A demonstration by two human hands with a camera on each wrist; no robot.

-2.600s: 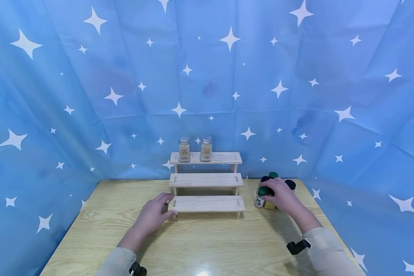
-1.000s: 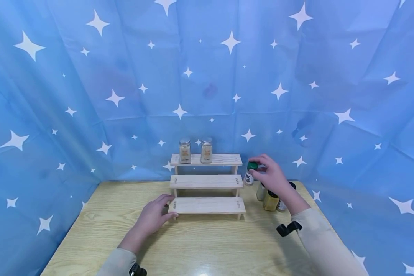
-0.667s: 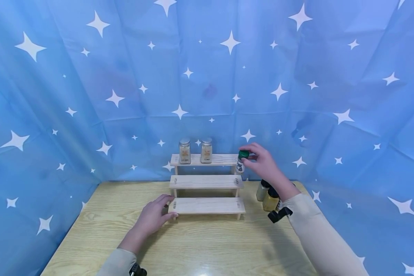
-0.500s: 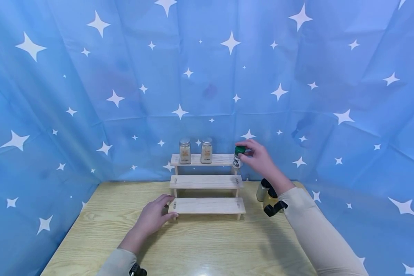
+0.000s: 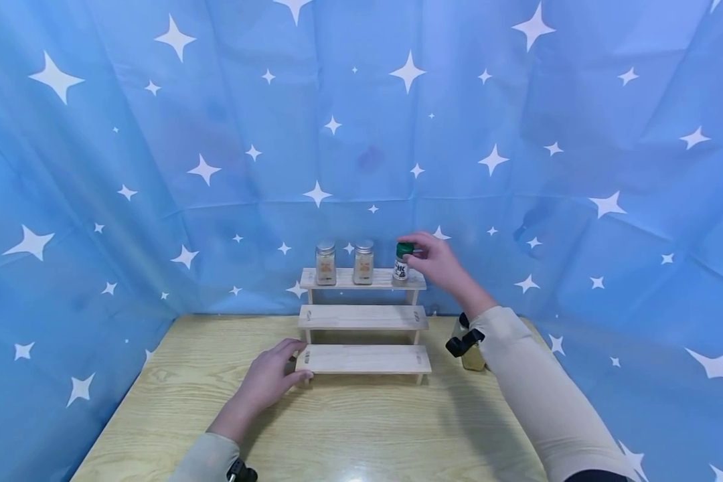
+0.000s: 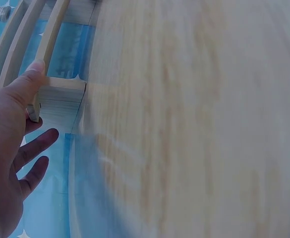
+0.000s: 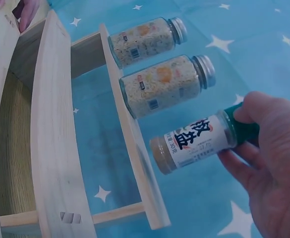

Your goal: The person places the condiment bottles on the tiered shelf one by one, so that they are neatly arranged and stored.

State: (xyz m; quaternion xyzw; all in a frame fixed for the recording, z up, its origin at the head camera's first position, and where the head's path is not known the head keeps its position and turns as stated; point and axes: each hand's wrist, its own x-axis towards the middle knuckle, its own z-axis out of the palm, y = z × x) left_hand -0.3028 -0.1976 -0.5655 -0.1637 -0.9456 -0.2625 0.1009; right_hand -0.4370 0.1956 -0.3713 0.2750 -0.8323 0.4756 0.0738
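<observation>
My right hand (image 5: 438, 262) pinches the green cap of a spice jar (image 7: 194, 141), which has a white label and brown contents. It holds this jar upright at the right end of the top shelf, its base close to the board. Two clear glass jars (image 5: 326, 266) with silver lids and pale grainy contents stand to its left on that shelf. My left hand (image 5: 266, 376) grips the left end of the lowest step of the three-step wooden rack (image 5: 364, 359). In the left wrist view the thumb lies on top of the board, fingers below.
A yellow jar (image 5: 473, 361) stands on the table (image 5: 337, 428) right of the rack, with a black-capped jar (image 5: 462, 323) by it. My right sleeve and wrist camera partly cover this group. A blue starry curtain (image 5: 361, 161) hangs behind and at both sides.
My right hand took the green-capped spice jar from the group on the right, raised it and carried it left to the top shelf. The left hand stays on the rack.
</observation>
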